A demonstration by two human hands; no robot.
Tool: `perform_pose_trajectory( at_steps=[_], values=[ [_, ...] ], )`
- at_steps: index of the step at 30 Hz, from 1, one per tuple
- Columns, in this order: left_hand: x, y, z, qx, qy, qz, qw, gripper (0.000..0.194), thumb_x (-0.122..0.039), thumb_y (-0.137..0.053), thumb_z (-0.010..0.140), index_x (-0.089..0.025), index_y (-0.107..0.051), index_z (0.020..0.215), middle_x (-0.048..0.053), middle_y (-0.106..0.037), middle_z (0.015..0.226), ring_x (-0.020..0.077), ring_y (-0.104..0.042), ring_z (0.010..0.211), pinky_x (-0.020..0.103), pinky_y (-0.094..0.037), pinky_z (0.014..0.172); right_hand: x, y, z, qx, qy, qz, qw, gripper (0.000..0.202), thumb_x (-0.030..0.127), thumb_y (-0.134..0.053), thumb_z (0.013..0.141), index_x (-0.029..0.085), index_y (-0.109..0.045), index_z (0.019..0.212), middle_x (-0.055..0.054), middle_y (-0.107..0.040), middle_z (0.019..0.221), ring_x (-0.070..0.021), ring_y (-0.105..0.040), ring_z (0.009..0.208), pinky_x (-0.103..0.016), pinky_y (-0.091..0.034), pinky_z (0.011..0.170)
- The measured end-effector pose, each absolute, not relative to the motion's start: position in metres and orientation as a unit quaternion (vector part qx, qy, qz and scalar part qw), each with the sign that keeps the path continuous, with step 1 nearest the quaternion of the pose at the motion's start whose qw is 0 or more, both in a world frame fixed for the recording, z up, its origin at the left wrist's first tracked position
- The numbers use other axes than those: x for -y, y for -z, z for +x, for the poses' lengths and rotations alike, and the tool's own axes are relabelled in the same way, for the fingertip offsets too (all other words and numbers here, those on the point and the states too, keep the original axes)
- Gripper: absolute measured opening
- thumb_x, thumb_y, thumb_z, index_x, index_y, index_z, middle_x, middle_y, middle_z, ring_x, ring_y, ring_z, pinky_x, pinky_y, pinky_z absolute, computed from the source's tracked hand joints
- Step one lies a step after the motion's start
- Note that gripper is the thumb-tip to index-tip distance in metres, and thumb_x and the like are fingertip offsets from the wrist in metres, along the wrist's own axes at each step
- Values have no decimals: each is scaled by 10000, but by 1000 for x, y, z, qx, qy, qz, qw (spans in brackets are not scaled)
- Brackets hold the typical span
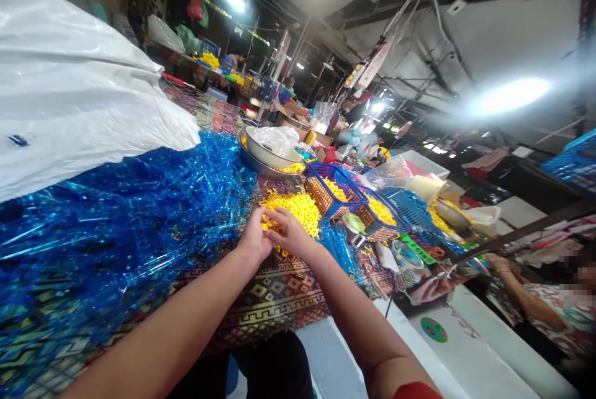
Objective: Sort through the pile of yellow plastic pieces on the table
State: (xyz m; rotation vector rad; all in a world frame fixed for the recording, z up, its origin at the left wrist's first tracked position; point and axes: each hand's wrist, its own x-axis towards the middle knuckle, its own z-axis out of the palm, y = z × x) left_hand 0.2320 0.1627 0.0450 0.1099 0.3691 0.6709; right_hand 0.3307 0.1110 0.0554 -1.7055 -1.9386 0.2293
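Observation:
A heap of small yellow pieces (pixel 300 210) lies on the patterned cloth (pixel 274 290) in front of me. My left hand (pixel 256 237) is at the near left edge of the heap, its fingers curled toward the other hand. Close against it, my right hand (pixel 288 233) reaches over from the right with bent fingers. Yellow shows between the two hands, but what the fingertips grip is too small to make out. To the left spreads a big pile of shiny blue plastic strips (pixel 186 200).
A white sack (pixel 79 89) covers the upper left. Beyond the heap stand a bowl (pixel 272 147) and a blue basket (pixel 333 191) with yellow pieces. Farther right are a green-topped cup (pixel 354 225) and a blue tray (pixel 414 213). Another person (pixel 535 300) sits at the right.

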Motion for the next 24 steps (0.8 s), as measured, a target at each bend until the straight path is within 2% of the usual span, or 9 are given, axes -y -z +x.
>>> perform_pose_trajectory(
  at_steps=[4, 7, 13, 19, 24],
  values=[
    [-164, -47, 230, -188, -319, 61, 927, 173, -278, -476, 798, -120, -524, 748, 36, -566, 587, 125, -559, 472, 216, -440, 425, -118, -53, 332, 717, -91, -634, 275, 328, 277, -631, 723, 206, -599, 1042, -44, -594, 929, -169, -537, 856, -302, -425, 770],
    [-165, -49, 228, -197, -303, 75, 929, 193, -305, -480, 792, -118, -529, 776, 23, -552, 560, 122, -538, 435, 220, -430, 414, -122, -51, 334, 698, -68, -647, 299, 243, 238, -605, 732, 197, -616, 971, -34, -603, 875, -164, -538, 820, -289, -423, 736],
    [-167, -51, 228, -234, -357, 32, 904, 101, -236, -522, 765, -134, -522, 765, -1, -540, 560, 99, -536, 460, 191, -426, 443, -126, -43, 326, 696, -31, -643, 317, 295, 191, -591, 722, 221, -601, 1016, -45, -582, 903, -174, -525, 848, -296, -429, 744],
    [-171, -51, 228, -210, -390, 12, 897, 113, -209, -493, 773, -134, -515, 690, 11, -549, 558, 93, -530, 473, 181, -410, 435, -136, -35, 320, 692, 24, -654, 304, 408, 47, -495, 669, 235, -600, 1015, -50, -540, 909, -187, -498, 863, -318, -430, 769],
    [-173, -49, 226, -226, -399, 12, 888, 100, -231, -519, 763, -137, -539, 740, -10, -527, 546, 73, -486, 437, 168, -385, 416, -142, -36, 326, 693, 26, -646, 320, 309, 101, -519, 715, 207, -593, 996, -62, -549, 918, -186, -503, 877, -316, -429, 782]
  ],
)
